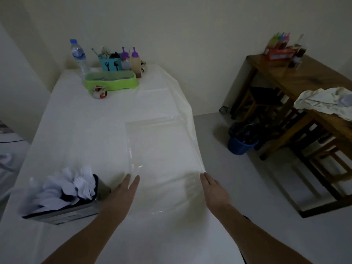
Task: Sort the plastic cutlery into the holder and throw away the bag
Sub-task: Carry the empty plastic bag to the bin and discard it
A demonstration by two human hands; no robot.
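Clear, limp and slippery, the bag (163, 159) lies flat near the tabletop's (76, 130) right edge; my left hand (122, 193) and right hand (214, 191) rest open-fingered at its near corners, where I would pinch.

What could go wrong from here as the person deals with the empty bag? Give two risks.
1. The clear bag lies flat near the table's right edge; both hands, left hand and right hand, are flat, so it may slide off.
2. The left forearm is close beside the full cutlery holder, so lifting the bag might knock it.
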